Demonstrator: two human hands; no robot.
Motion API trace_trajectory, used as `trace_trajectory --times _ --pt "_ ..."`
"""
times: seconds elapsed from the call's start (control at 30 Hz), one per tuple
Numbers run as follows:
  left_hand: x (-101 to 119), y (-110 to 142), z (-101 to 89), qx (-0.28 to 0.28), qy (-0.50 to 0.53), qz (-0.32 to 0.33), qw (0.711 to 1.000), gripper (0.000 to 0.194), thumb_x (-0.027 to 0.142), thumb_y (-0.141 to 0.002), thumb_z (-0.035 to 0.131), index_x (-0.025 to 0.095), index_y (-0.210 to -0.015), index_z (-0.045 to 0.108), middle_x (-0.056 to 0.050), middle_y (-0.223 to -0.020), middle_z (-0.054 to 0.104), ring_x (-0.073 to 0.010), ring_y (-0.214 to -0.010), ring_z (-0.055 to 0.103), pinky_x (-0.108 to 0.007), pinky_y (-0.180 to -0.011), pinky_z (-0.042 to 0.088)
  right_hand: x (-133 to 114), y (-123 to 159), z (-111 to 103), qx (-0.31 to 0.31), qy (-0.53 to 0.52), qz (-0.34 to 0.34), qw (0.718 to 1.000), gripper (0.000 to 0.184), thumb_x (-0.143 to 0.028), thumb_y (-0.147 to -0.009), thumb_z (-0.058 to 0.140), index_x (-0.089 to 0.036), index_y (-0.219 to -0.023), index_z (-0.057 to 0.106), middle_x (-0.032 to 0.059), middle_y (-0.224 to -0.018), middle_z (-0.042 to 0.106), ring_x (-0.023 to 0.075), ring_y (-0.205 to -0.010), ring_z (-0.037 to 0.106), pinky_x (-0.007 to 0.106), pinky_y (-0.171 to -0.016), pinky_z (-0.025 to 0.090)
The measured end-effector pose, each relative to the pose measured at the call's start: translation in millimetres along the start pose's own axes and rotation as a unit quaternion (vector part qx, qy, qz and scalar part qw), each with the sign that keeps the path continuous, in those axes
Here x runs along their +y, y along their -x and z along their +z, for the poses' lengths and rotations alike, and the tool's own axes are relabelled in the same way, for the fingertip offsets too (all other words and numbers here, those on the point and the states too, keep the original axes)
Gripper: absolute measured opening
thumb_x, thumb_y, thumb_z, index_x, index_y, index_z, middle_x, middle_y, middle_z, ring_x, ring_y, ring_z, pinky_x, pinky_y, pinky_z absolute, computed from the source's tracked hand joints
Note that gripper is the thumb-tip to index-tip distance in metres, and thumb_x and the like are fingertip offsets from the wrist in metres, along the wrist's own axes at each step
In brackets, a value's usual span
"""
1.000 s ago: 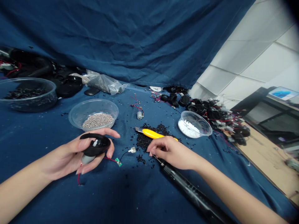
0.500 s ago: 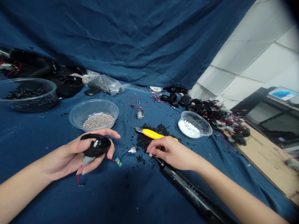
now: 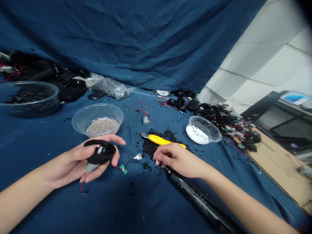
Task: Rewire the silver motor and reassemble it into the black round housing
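Observation:
My left hand is closed round a black rounded plastic part with a grey motor under it and red wires hanging below. A thin wire runs from it to a small green circuit board and a small white piece on the blue cloth. My right hand rests on the cloth over the front end of a long black tool, fingers curled at a heap of black granules. A yellow utility knife lies just behind that hand.
A clear bowl of grey pellets stands behind my left hand, a bowl of white bits at the right, a bowl of black parts far left. A small motor, a plastic bag and a pile of black wired parts lie further back.
My right hand has slid very slightly toward me on the black tool. My left hand holds still with the black part.

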State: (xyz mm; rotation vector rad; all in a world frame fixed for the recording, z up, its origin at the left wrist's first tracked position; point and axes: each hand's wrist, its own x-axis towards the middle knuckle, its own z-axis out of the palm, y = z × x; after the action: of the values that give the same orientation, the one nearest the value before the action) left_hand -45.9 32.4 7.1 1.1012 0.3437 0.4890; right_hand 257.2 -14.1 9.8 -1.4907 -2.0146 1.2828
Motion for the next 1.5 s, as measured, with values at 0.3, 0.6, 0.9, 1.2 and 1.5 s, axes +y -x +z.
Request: trace_trajectory --times 0.3,0.6,0.9,1.2,1.5 --pt "1.1 -0.6 0.8 -0.001 -0.008 -0.007 1.000 0.047 0.054 -0.090 0.057 0.028 -0.129 0.059 -0.001 -0.098 0.066 -0.0021 -0.049 0.045 -0.013 -0.045 0.034 3.8 -8.0 0.9 -0.005 -0.074 0.027 0.997 0.009 -0.017 -0.086 0.056 -0.015 -0.083 0.064 0.0040 -0.076 0.072 0.0143 -0.066 0.062 0.024 -0.062 0.048" --pt "-0.8 -0.8 0.4 -0.005 -0.013 -0.008 1.000 0.050 0.055 -0.089 0.058 0.027 -0.130 0.058 -0.002 -0.097 0.066 -0.0028 -0.049 0.047 -0.014 -0.043 0.033 8.3 -11.3 1.4 -0.009 -0.099 0.066 0.993 0.006 -0.015 -0.079 0.058 -0.017 -0.080 0.063 0.0026 -0.073 0.073 0.0134 -0.063 0.061 0.024 -0.060 0.048" --pt "1.1 -0.2 0.5 -0.005 -0.011 -0.010 1.000 0.050 0.054 -0.089 0.058 0.026 -0.130 0.056 -0.003 -0.098 0.065 -0.0033 -0.049 0.047 -0.015 -0.044 0.033 7.7 -11.7 0.0 -0.018 -0.081 0.075 0.994 0.008 -0.014 -0.078 0.055 -0.017 -0.080 0.062 0.0024 -0.072 0.073 0.0128 -0.061 0.060 0.024 -0.059 0.047" --pt "-0.8 1.0 -0.7 -0.013 -0.006 -0.010 1.000 0.050 0.054 -0.089 0.058 0.026 -0.131 0.056 -0.003 -0.099 0.065 -0.0024 -0.050 0.048 -0.013 -0.044 0.034 6.8 -12.0 -1.1 -0.024 -0.071 0.062 0.995 0.008 -0.016 -0.081 0.054 -0.017 -0.080 0.062 0.0013 -0.073 0.071 0.0124 -0.062 0.058 0.023 -0.059 0.046" --pt "-1.3 -0.4 -2.0 -0.023 0.010 -0.014 1.000 0.049 0.053 -0.089 0.059 0.028 -0.131 0.056 -0.003 -0.100 0.065 -0.0025 -0.050 0.049 -0.013 -0.044 0.033 7.1 -12.7 -0.5 -0.026 -0.058 0.055 0.996 0.008 -0.015 -0.081 0.055 -0.017 -0.079 0.062 0.0017 -0.072 0.071 0.0133 -0.063 0.058 0.024 -0.060 0.044"
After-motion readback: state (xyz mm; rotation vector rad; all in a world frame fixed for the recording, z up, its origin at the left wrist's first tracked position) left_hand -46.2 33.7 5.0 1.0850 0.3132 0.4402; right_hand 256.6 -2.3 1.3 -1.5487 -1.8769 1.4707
